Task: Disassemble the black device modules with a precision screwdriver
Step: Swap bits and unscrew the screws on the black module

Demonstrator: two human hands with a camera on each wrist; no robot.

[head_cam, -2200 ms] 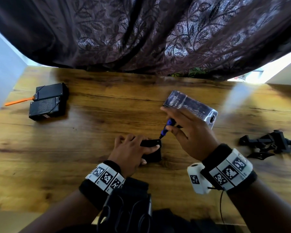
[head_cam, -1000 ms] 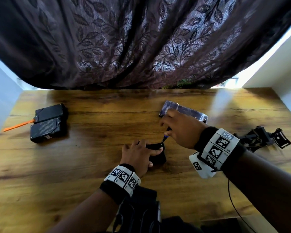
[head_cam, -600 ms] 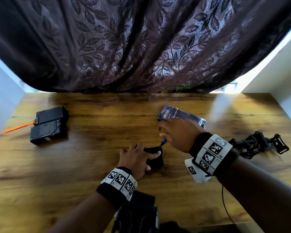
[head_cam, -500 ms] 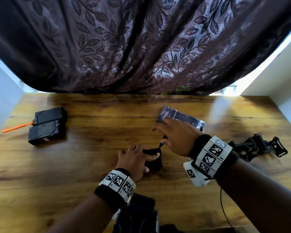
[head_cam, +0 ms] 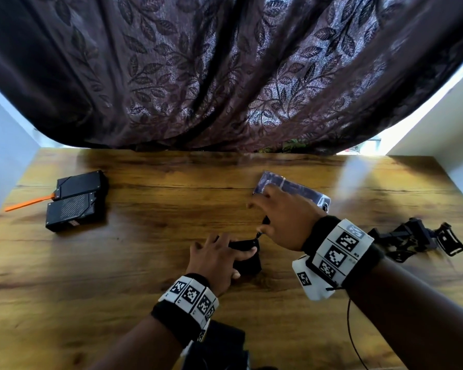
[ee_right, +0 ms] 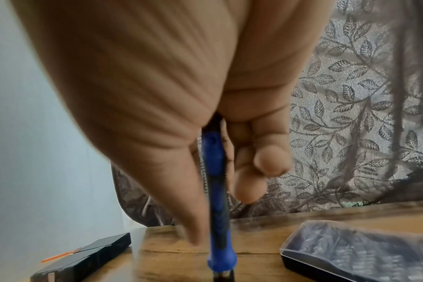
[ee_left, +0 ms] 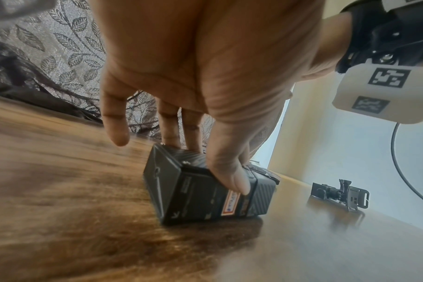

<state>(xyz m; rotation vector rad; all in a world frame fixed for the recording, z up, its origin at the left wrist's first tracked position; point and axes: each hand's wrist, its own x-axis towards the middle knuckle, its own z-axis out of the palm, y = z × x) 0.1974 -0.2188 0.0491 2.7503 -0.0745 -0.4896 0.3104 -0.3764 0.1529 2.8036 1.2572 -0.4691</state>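
A small black module (head_cam: 247, 263) stands on the wooden table (head_cam: 145, 263) near the front middle. My left hand (head_cam: 233, 249) holds it down, thumb (ee_left: 229, 175) on the labelled near face and fingers over the far top edge of the module (ee_left: 200, 192). My right hand (head_cam: 262, 217) sits just behind and above it and grips a blue-handled precision screwdriver (ee_right: 217, 200) nearly upright, thumb and fingers round the handle. The tip of the screwdriver (head_cam: 259, 233) meets the module's top right corner; the screw itself is hidden.
Two more black modules (head_cam: 75, 201) lie side by side at the far left with an orange pry tool (head_cam: 27, 205) beside them. A clear bit case (head_cam: 294, 189) lies behind my right hand. A black mount bracket (head_cam: 417, 239) sits at the right. A dark curtain hangs along the table's back.
Both hands stay at the module. My right hand has lowered slightly over the screwdriver, so less of its blue handle shows from above. The left hand keeps its hold.
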